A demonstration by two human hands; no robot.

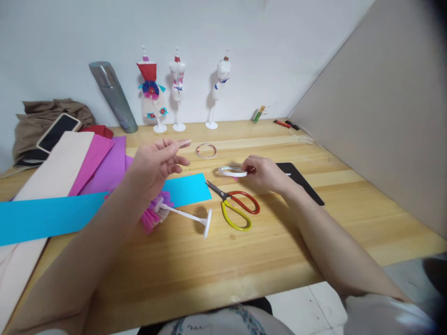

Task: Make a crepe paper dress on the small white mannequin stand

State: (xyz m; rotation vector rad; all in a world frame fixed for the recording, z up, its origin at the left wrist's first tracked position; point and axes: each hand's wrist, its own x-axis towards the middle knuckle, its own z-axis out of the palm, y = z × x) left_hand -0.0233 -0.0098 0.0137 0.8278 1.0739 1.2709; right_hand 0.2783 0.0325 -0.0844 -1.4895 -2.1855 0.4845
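My left hand (159, 160) is raised over the left part of the table. Its thumb and forefinger pinch a small pale, glossy strip (185, 143), possibly tape. My right hand (267, 173) grips the near right side of a white tape roll (232, 172) just above the wood. Below the roll lie scissors (226, 197) with one red and one yellow handle, blades pointing up and left. A small white dress-form stand (186, 214) rests on its side under my left forearm, dressed in pink and purple ruffled paper (152, 218), partly hidden by that arm.
Blue paper (188, 188), pink, purple and cream sheets (52, 172) cover the left. Three upright mannequins (152, 93) stand by the wall, near a grey flask (113, 95). A clear tape ring (206, 150), black flat board (303, 184), phone (58, 132) and glue stick (259, 114) lie about.
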